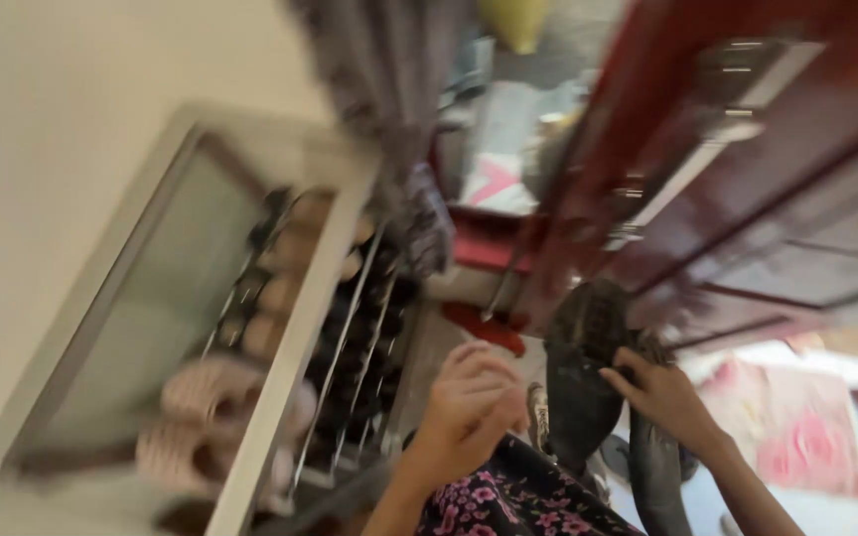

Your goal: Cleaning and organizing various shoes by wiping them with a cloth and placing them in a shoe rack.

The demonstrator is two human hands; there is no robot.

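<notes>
The view is heavily motion-blurred. My right hand (662,395) grips a dark shoe (583,369) by its edge, sole side towards me, in front of a red door (747,149). A second dark, long shape (655,478) hangs just under that hand. My left hand (469,407) is beside the shoe with its fingers curled and its back towards me; the palm is hidden, so I cannot see whether it holds anything. A floral purple-and-black garment (513,501) lies below both hands.
A white-framed shoe rack (285,347) on the left holds several pairs on wire shelves, pink-striped slippers (206,392) lowest. A grey patterned curtain (389,89) hangs at top centre. A red mat (484,328) lies at the threshold, pink-patterned fabric (806,437) at right.
</notes>
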